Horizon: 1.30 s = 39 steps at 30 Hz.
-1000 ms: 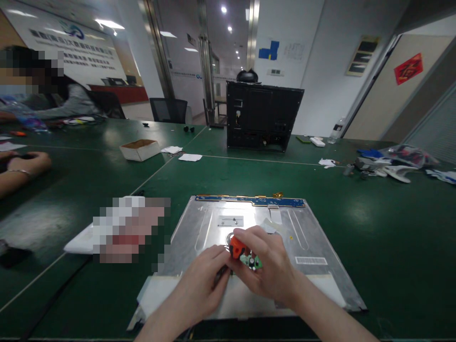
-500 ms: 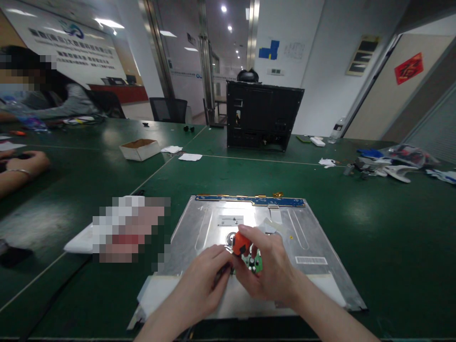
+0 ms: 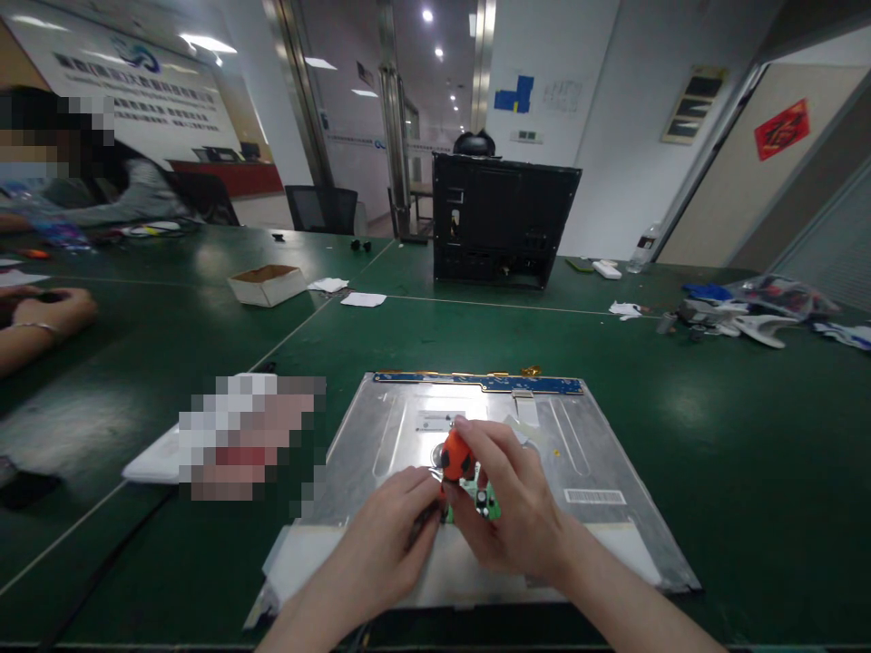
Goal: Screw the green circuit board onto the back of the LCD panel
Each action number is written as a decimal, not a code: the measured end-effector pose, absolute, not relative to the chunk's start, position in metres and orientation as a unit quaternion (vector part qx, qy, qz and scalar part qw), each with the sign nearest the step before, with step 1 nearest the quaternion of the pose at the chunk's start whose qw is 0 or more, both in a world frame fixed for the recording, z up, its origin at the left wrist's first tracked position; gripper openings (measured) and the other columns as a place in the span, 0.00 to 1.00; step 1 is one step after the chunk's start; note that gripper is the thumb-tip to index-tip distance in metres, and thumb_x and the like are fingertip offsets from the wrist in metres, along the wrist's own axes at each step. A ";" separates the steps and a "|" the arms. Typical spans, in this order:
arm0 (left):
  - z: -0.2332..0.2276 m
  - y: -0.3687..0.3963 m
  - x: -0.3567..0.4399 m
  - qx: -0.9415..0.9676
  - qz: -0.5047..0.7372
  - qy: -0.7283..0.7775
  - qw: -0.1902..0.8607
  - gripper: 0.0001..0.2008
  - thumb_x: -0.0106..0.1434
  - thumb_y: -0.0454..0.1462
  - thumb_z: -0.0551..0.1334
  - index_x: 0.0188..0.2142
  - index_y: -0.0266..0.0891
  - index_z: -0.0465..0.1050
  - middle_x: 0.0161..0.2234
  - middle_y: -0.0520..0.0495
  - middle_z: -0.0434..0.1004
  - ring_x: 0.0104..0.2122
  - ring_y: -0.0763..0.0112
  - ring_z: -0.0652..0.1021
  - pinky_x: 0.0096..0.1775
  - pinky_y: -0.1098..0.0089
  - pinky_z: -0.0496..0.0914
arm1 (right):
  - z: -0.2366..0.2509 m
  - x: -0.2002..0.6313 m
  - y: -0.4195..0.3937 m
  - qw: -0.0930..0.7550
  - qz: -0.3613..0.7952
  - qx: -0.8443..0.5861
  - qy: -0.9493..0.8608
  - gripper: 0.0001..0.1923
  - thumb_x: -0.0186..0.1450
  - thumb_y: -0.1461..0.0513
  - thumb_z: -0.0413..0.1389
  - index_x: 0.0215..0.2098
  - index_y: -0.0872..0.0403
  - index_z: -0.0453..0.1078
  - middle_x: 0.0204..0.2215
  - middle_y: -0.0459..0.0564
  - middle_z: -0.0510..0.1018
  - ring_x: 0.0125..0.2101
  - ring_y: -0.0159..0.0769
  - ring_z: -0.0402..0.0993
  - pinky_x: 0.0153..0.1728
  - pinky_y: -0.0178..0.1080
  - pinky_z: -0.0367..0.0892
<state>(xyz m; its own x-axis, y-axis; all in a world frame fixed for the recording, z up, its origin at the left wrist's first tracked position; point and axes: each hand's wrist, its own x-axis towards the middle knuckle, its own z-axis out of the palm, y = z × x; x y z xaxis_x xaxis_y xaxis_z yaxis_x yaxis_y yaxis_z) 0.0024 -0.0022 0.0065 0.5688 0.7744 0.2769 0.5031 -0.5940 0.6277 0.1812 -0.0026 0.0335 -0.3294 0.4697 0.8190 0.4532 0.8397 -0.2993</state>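
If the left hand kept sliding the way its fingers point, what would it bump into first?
The left hand points right and slightly away, so it would probably first meet the small green circuit board pinched in the right hand; they nearly touch, though depth is unclear.

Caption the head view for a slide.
Both hands, left and right, hold a green board with an orange part over a metal panel.

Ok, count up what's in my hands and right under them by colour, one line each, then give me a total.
Orange: 1, the orange-handled tool in the right hand
Green: 1, the small green circuit board held with it
Dark: 1, the thin dark tool in the left hand
Silver: 1, the flat silver metal panel beneath
Total: 4
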 end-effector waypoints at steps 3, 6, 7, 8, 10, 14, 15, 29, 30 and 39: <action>0.007 -0.002 0.002 0.850 0.269 0.377 0.252 0.10 0.60 0.29 0.52 0.35 0.39 0.70 0.35 0.45 0.73 0.36 0.63 0.74 0.38 0.66 0.70 | 0.033 0.181 -0.002 0.517 0.011 -0.265 -0.814 0.34 0.63 0.69 0.50 0.65 0.55 0.45 0.50 0.59 0.71 0.47 0.41 0.72 0.36 0.41 0.76; 0.007 -0.002 0.002 0.849 0.270 0.372 0.260 0.10 0.61 0.28 0.51 0.34 0.39 0.69 0.35 0.45 0.73 0.36 0.63 0.73 0.38 0.66 0.69 | 0.034 0.181 -0.001 0.519 0.017 -0.253 -0.817 0.32 0.62 0.69 0.50 0.64 0.57 0.48 0.51 0.60 0.71 0.51 0.42 0.69 0.39 0.42 0.76; 0.007 -0.002 0.002 0.849 0.273 0.370 0.261 0.11 0.61 0.28 0.51 0.34 0.39 0.69 0.35 0.45 0.73 0.36 0.63 0.73 0.38 0.66 0.69 | 0.034 0.181 -0.001 0.520 0.019 -0.249 -0.817 0.32 0.62 0.69 0.51 0.63 0.57 0.48 0.50 0.60 0.71 0.51 0.42 0.69 0.39 0.42 0.75; 0.006 -0.002 0.002 0.849 0.277 0.367 0.262 0.11 0.61 0.28 0.50 0.34 0.39 0.69 0.36 0.45 0.73 0.37 0.63 0.73 0.38 0.66 0.69 | 0.035 0.181 -0.001 0.523 0.020 -0.246 -0.816 0.31 0.62 0.68 0.52 0.63 0.57 0.49 0.50 0.60 0.71 0.51 0.42 0.69 0.39 0.41 0.76; 0.005 -0.002 0.001 0.848 0.282 0.363 0.263 0.11 0.61 0.28 0.50 0.35 0.39 0.68 0.37 0.45 0.73 0.38 0.63 0.73 0.39 0.65 0.69 | 0.035 0.181 0.000 0.529 0.019 -0.245 -0.812 0.30 0.62 0.66 0.53 0.61 0.55 0.51 0.49 0.59 0.71 0.50 0.42 0.70 0.37 0.40 0.76; 0.004 -0.003 0.001 0.848 0.280 0.367 0.261 0.10 0.62 0.28 0.50 0.35 0.40 0.68 0.37 0.45 0.73 0.38 0.63 0.73 0.40 0.65 0.69 | 0.034 0.181 0.000 0.534 0.012 -0.255 -0.806 0.28 0.63 0.66 0.55 0.60 0.51 0.54 0.49 0.57 0.69 0.46 0.40 0.73 0.36 0.40 0.77; 0.004 -0.003 0.001 0.848 0.280 0.366 0.261 0.10 0.62 0.28 0.50 0.35 0.40 0.68 0.38 0.45 0.73 0.38 0.63 0.73 0.40 0.65 0.69 | 0.033 0.181 0.000 0.536 0.013 -0.256 -0.804 0.28 0.63 0.66 0.55 0.60 0.50 0.55 0.49 0.57 0.69 0.45 0.39 0.73 0.36 0.40 0.77; 0.004 -0.002 0.001 0.851 0.267 0.374 0.252 0.09 0.61 0.29 0.51 0.35 0.39 0.68 0.35 0.45 0.73 0.36 0.63 0.74 0.38 0.65 0.70 | 0.038 0.181 -0.001 0.532 0.019 -0.246 -0.810 0.29 0.61 0.70 0.51 0.61 0.60 0.53 0.49 0.60 0.73 0.51 0.39 0.71 0.43 0.38 0.74; 0.004 -0.002 0.001 0.852 0.268 0.373 0.252 0.09 0.61 0.29 0.51 0.36 0.39 0.69 0.35 0.45 0.73 0.36 0.63 0.74 0.39 0.64 0.70 | 0.038 0.181 -0.001 0.531 0.024 -0.246 -0.811 0.29 0.61 0.70 0.51 0.61 0.60 0.53 0.49 0.60 0.73 0.50 0.38 0.71 0.43 0.37 0.74; 0.003 -0.002 0.001 0.851 0.283 0.366 0.249 0.10 0.62 0.27 0.51 0.36 0.40 0.67 0.37 0.46 0.73 0.37 0.64 0.74 0.39 0.66 0.68 | 0.034 0.183 0.003 0.544 0.025 -0.244 -0.803 0.28 0.63 0.66 0.55 0.60 0.52 0.53 0.47 0.56 0.73 0.46 0.38 0.73 0.39 0.39 0.75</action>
